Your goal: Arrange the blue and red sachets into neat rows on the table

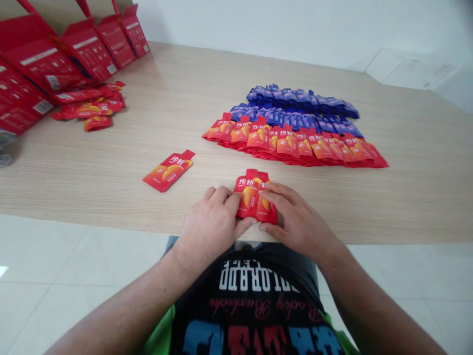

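- Long light wood-grain table (pixel 402 197) spans the scene; white floor tiles (pixel 55 276) are seen beyond its near edge, left side.
- Open red cardboard cartons (pixel 88 49) are lined up at far left on the table.
- Loose heap of red foil spouted pouches (pixel 88 109) is piled just beside the cartons, near side.
- Overlapped row of red-orange foil spouted pouches (pixel 295 145) is laid far right of centre, touching a fanned row of blue-purple foil pouches (pixel 295 106) behind it.
- Single red-orange pouch (pixel 169 170) lies flat and angled, left of centre, well apart from the rows.
- Pair of red-orange pouches (pixel 254 197) lies side by side, slightly overlapped, at the near table edge, between both hands.
- Left hand (pixel 210 222) is curled against the pair's left side; right hand (pixel 295 219) is laid over its right side.
- Fingers (pixel 275 197) of both hands are closed in and touching the pouches; pinch versus light press cannot be told.
- Risk: pair could be dropped to the floor if slid nearward.
- Risk: rows could be scattered or colours mixed if brushed by a forearm.
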Tool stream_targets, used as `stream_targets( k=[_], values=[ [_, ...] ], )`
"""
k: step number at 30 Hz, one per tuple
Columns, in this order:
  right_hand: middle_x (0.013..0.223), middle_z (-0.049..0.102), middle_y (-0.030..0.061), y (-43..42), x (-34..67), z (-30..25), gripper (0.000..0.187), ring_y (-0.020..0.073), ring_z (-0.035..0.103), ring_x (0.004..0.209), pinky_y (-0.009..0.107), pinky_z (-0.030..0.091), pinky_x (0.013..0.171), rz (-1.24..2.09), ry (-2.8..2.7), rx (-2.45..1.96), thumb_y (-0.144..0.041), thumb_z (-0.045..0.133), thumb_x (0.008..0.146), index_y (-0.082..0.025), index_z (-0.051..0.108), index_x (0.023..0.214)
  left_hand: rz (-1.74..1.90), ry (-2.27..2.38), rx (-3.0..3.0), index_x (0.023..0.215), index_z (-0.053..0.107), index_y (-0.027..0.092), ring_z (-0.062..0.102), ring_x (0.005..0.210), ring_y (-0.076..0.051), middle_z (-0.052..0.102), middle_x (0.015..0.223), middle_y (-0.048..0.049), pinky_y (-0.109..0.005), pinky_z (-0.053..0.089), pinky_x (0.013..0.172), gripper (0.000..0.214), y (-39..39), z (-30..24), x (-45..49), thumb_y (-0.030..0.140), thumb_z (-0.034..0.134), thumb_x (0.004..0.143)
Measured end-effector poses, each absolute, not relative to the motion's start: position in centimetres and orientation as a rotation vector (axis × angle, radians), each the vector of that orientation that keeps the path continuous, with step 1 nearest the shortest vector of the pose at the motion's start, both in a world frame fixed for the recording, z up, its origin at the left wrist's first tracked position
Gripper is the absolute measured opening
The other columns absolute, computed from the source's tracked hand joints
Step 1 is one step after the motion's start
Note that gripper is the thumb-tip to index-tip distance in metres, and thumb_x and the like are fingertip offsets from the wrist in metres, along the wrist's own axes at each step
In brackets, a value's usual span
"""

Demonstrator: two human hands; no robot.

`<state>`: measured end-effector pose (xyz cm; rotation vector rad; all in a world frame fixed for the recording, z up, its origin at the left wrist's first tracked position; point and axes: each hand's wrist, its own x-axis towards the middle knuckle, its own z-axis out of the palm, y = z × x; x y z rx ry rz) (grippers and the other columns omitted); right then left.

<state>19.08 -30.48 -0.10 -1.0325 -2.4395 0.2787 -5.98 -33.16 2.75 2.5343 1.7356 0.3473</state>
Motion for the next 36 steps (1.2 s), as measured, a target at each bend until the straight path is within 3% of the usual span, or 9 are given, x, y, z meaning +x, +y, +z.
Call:
stream_targets(
  k=[4,7,9,16,25,30,36],
  values=[
    [0.165,0.050,0.0170,-30.9,19.8,-0.2,0.065,0.0370,0.042,0.156,0.063,0.043,0.128,0.215,-2.446,-1.023,-0.062,0.063,0.111,-0.022,0.055,0.161,0.532,1.685,2.507,0.130,0.073,0.016,0.068,0.118,-0.035,0.074,0.124,-0.0150,-0.052,0.060,0.105,0.052,-31.8,3.3,-8.2,0.058,0.071,0.101],
    [0.164,0.051,0.0163,-31.1,20.1,-0.4,0.064,0.0371,0.040,0.158,0.064,0.044,0.128,0.219,-2.439,-1.029,-0.063,0.062,0.111,-0.022,0.055,0.161,0.712,1.955,2.474,0.137,0.070,0.016,0.064,0.130,-0.034,0.071,0.133,-0.0168,-0.055,0.049,0.121,0.050,-29.5,3.8,-13.3,0.055,0.063,0.106],
    [0.165,0.051,0.0155,-31.2,20.1,-0.6,0.064,0.0371,0.040,0.158,0.064,0.044,0.128,0.218,-2.440,-1.033,-0.062,0.062,0.111,-0.023,0.055,0.161,0.631,2.131,2.408,0.147,0.065,0.015,0.056,0.144,-0.035,0.065,0.147,-0.0191,-0.058,0.039,0.129,0.051,-28.1,3.8,-17.0,0.049,0.054,0.111],
    [0.169,0.047,0.0132,-31.0,19.8,-0.9,0.057,0.0374,0.039,0.159,0.064,0.043,0.128,0.181,-2.508,-1.038,-0.055,0.061,0.112,-0.023,0.060,0.159,0.278,2.008,2.417,0.153,0.066,0.028,0.058,0.141,-0.036,0.063,0.156,-0.0140,-0.059,0.045,0.124,0.054,-29.7,1.5,-19.8,0.051,0.058,0.105],
    [0.163,0.053,0.0155,-30.9,19.7,-0.7,0.053,0.0374,0.038,0.159,0.064,0.043,0.128,0.162,-2.554,-1.031,-0.053,0.063,0.111,-0.021,0.067,0.153,0.327,1.960,2.464,0.145,0.070,0.011,0.065,0.130,-0.040,0.065,0.154,-0.0223,-0.058,0.056,0.114,0.052,-33.1,2.2,-9.1,0.043,0.065,0.105],
    [0.162,0.053,0.0152,-30.9,19.6,-0.7,0.053,0.0364,0.038,0.159,0.063,0.041,0.130,0.167,-2.548,-1.025,-0.051,0.065,0.111,-0.021,0.067,0.154,0.356,1.954,2.460,0.143,0.070,0.010,0.066,0.136,-0.038,0.062,0.159,-0.0227,-0.053,0.058,0.114,0.048,-31.9,2.0,-6.3,0.042,0.061,0.108],
    [0.166,0.049,0.0162,-31.0,19.5,-0.6,0.057,0.0356,0.037,0.160,0.063,0.041,0.130,0.184,-2.537,-1.030,-0.047,0.066,0.110,-0.020,0.060,0.160,0.243,1.675,2.509,0.157,0.060,0.016,0.066,0.140,-0.040,0.054,0.168,-0.0205,-0.055,0.058,0.115,0.072,-31.9,3.0,-7.8,0.059,0.071,0.100]
  ],
)
